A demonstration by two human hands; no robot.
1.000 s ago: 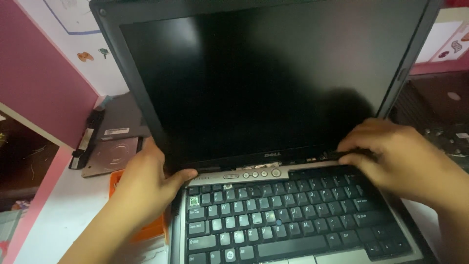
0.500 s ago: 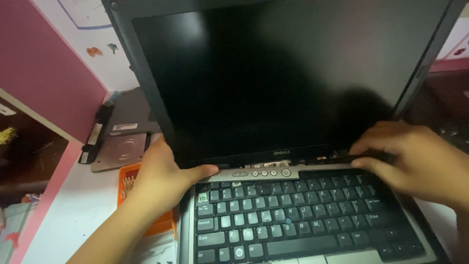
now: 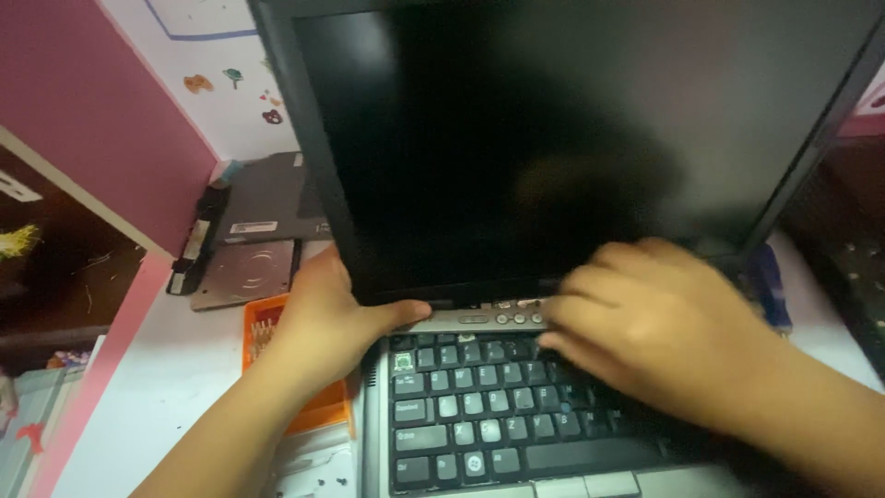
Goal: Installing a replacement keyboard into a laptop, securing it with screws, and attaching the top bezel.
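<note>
In the head view, an open laptop (image 3: 516,277) with a dark screen and black keyboard sits on the white desk (image 3: 166,406); the left hand (image 3: 327,318) has its grip closed on the laptop's left hinge corner, thumb laid along the strip of buttons above the keys. The right hand (image 3: 645,327) is blurred, its fingers loosely spread and resting on that strip and the top key rows, holding nothing. An orange case (image 3: 304,406) lies under the left wrist, and a grey drive (image 3: 247,272) lies near the pink wall (image 3: 101,120).
</note>
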